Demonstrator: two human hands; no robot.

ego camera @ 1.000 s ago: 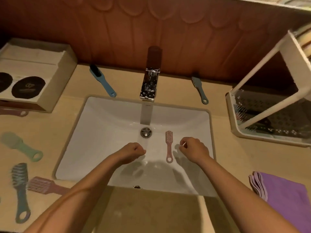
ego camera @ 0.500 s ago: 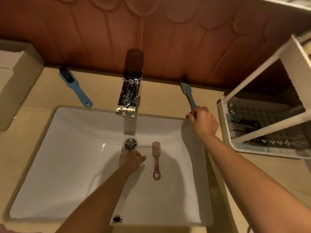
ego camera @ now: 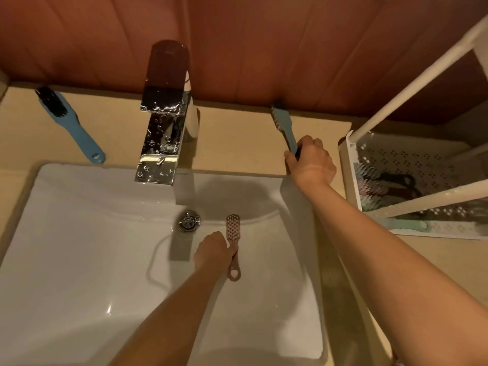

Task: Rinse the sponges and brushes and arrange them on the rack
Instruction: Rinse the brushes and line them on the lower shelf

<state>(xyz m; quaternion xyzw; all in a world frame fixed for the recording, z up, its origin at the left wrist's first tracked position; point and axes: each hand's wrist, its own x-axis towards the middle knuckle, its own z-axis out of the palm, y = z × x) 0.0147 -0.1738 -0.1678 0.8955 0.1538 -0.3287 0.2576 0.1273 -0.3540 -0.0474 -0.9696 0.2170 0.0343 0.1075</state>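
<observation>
Our left hand (ego camera: 211, 249) is down in the basin, fingers curled around the neck of the pink brush (ego camera: 233, 228), which lies bristles up on the white sink (ego camera: 79, 260) floor just right of the drain (ego camera: 188, 221). Our right hand (ego camera: 311, 162) reaches to the back ledge and grips the handle end of a teal brush (ego camera: 284, 124), whose head points toward the wall.

A chrome faucet (ego camera: 165, 143), beaded with droplets, stands behind the basin, and a stream of water falls from its spout just left of our left hand. The beige countertop (ego camera: 237, 138) frames the sink on all sides. At its back left, well apart from both hands, 1 blue brush (ego camera: 70, 125) with dark bristles lies at a slant. To the right, just beside our right hand, stands the white rack (ego camera: 351, 165) with a perforated tray, where several brushes (ego camera: 390, 186) already lie; we cannot tell how many. Reddish-brown wooden paneling (ego camera: 264, 48) covers the wall behind, under warm, dim light.
</observation>
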